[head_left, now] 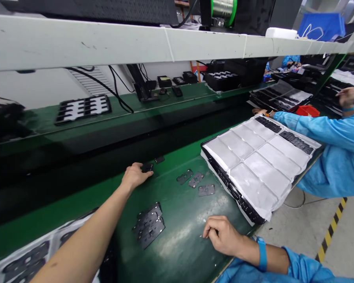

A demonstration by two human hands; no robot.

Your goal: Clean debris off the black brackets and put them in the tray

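Observation:
My left hand (133, 176) reaches out over the green bench, its thumb and fingers closed on a thin black plate (147, 168). A second black plate (159, 160) lies just beyond it. Closer to me is a loose pile of black plates (149, 225) with small cut-outs. Three separate plates, among them a flat grey-black one (206, 190), rest to the right of my left hand. My right hand (222, 236), with a blue wristband, is curled shut near the bench's front edge. Nothing shows between its fingers.
A stack of trays (253, 153) with white liners stands on the right, black parts in its far compartments. Another tray (26, 255) sits at lower left. A co-worker's blue sleeve (327, 129) reaches in at right. A pale shelf beam (120, 43) crosses overhead.

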